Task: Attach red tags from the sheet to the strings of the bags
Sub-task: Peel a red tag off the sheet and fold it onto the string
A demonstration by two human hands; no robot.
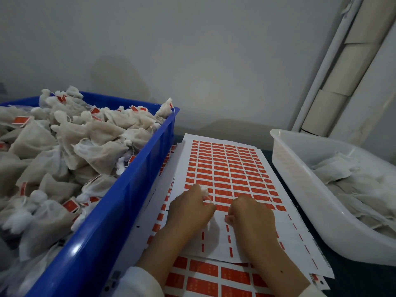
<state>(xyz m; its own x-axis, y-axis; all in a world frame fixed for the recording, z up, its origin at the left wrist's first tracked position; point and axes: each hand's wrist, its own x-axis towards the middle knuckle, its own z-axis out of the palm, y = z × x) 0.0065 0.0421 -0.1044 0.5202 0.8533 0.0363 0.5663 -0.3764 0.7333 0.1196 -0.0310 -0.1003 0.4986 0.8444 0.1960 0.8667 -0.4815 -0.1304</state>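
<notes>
A white sheet of red tags [227, 168] lies on the table in front of me, its near rows stripped. My left hand [190, 207] rests on the sheet and grips a small white bag [204, 190] whose gathered top and string loop stick out past my fingers. Close to its right, my right hand [249, 213] is curled on the sheet, fingertips pinching at a red tag [226, 217] at the edge of the remaining rows. Another tag sheet [214, 277] shows under my forearms.
A blue crate [132, 189] on the left is heaped with white bags carrying red tags. A white plastic tub [300, 179] on the right holds bags with no tags visible. More sheets are stacked under the top one. A wall and a pipe stand behind.
</notes>
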